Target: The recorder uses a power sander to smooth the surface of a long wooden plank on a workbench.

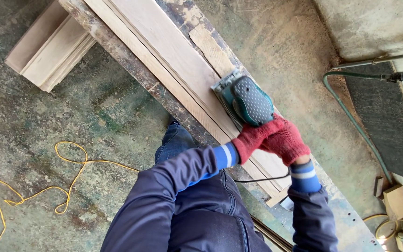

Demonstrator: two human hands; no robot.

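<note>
Both gloved hands are on the sander (244, 100), a teal machine with a dark dotted top, and it sits flat on the long pale board (173, 60). The left hand (253, 140), in a red knit glove, comes in from the lower left and its grip is closed around the rear of the sander. The right hand (286, 140), in a matching red glove, lies just beside it, its grip also wrapped over the back of the tool; the two gloves touch each other. Blue cuffs with pale stripes show at both wrists, above dark blue sleeves.

The board runs diagonally from the upper left down to the lower right, lying on a worn, paint-flecked counter (127, 58). A thin black cord (262, 178) trails from under the hands across the board's near end.

Down on the floor, a yellow cable (66, 179) loops at the left, a stack of pale boards (47, 46) rests at the upper left, and a green hose (350, 116) curves along the right side.
</note>
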